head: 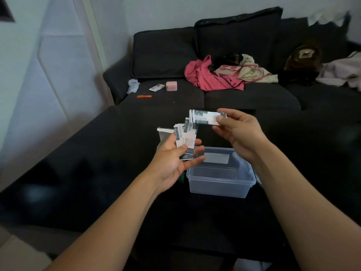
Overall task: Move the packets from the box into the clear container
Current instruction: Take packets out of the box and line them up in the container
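Note:
My left hand (pixel 175 159) holds a fanned stack of white and dark packets (pixel 185 136) above the left rim of the clear container (pixel 220 184). My right hand (pixel 237 133) pinches a few more packets (pixel 205 116) higher up, over the container's far side. The container stands on the dark table with nothing visible inside it except a pale label on its wall. The box (pixel 163 136) lies behind my left hand, mostly hidden, its white flap showing. A dark green edge of something shows under my left wrist.
The dark table (pixel 97 173) spreads around the container. Behind it stands a dark sofa (pixel 234 94) carrying a pink case (pixel 171 86), a tube, an orange stick, pink and beige clothes (pixel 214 75) and a brown bag (pixel 302 55).

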`<move>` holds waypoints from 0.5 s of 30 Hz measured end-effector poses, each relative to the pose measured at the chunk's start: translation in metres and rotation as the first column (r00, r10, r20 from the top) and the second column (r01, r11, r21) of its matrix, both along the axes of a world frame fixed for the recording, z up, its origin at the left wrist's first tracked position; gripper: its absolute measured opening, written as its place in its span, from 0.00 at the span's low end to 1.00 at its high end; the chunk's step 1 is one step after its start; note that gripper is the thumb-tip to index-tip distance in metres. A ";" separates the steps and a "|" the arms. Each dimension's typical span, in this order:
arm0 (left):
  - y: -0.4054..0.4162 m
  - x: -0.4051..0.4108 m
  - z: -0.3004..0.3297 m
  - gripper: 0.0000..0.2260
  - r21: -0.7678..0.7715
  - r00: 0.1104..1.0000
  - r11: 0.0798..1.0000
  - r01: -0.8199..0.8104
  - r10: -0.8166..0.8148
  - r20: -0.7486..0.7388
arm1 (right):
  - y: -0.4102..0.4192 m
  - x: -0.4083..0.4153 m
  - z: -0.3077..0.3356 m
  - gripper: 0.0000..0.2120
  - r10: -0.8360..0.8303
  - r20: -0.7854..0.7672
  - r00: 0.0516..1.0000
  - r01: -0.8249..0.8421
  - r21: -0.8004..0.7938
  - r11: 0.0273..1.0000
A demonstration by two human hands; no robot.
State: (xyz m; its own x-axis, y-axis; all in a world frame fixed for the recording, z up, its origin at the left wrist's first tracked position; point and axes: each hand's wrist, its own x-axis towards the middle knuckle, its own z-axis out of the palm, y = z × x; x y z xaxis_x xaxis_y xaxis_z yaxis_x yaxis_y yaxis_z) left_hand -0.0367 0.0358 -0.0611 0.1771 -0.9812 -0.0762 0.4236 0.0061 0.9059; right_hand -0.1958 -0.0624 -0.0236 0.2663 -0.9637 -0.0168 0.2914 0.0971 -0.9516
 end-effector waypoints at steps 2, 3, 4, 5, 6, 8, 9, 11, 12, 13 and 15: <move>-0.002 -0.005 0.001 0.18 -0.018 1.000 1.000 -0.018 0.018 -0.024 | 0.010 0.006 -0.001 0.10 0.048 0.033 0.998 -0.051 0.089 0.995; -0.004 -0.007 0.000 0.19 -0.029 0.999 0.999 -0.038 0.037 -0.008 | 0.017 0.011 -0.002 0.09 0.074 0.018 0.997 -0.075 0.115 0.991; -0.005 -0.011 0.000 0.20 -0.040 0.997 0.997 -0.065 0.066 0.026 | 0.023 0.015 -0.003 0.08 0.076 -0.016 0.997 -0.073 0.129 0.989; -0.008 -0.013 -0.001 0.20 -0.048 0.993 0.994 -0.100 0.103 0.063 | 0.027 0.020 -0.006 0.06 0.044 -0.079 0.996 -0.034 0.126 0.991; -0.010 -0.015 -0.001 0.20 -0.056 0.985 0.989 -0.138 0.143 0.092 | 0.031 0.024 -0.010 0.05 0.002 -0.152 0.988 0.015 0.111 0.994; -0.013 -0.021 -0.002 0.17 -0.056 0.967 0.973 -0.224 0.230 0.113 | 0.038 0.029 -0.016 0.02 -0.055 -0.238 0.970 0.078 0.090 0.993; -0.014 -0.024 -0.002 0.14 -0.056 0.958 0.963 -0.262 0.267 0.109 | 0.039 0.031 -0.019 0.01 -0.066 -0.259 0.964 0.093 0.093 0.991; -0.016 -0.029 -0.003 0.09 -0.067 0.937 0.947 -0.314 0.321 0.138 | 0.045 0.036 -0.024 0.02 -0.030 -0.307 0.951 0.060 0.090 0.994; -0.017 -0.031 -0.004 0.08 -0.077 0.926 0.945 -0.318 0.327 0.191 | 0.046 0.036 -0.024 0.03 0.002 -0.345 0.939 0.027 0.078 0.997; -0.018 -0.033 -0.005 0.07 -0.085 0.915 0.947 -0.310 0.321 0.244 | 0.046 0.034 -0.023 0.03 0.022 -0.411 0.911 -0.006 0.038 0.999; -0.018 -0.034 -0.004 0.08 -0.100 0.912 0.953 -0.287 0.304 0.274 | 0.040 0.026 -0.018 0.04 -0.080 -0.552 0.830 0.001 -0.142 0.990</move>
State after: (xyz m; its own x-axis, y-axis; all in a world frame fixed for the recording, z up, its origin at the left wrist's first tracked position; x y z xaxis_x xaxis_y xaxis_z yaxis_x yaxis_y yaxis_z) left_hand -0.0705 0.0177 -0.0651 0.4659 -0.8817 0.0743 0.1203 0.1463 0.9819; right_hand -0.1699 -0.0227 -0.0412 0.2112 -0.9772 -0.0237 -0.2891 -0.0393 -0.9565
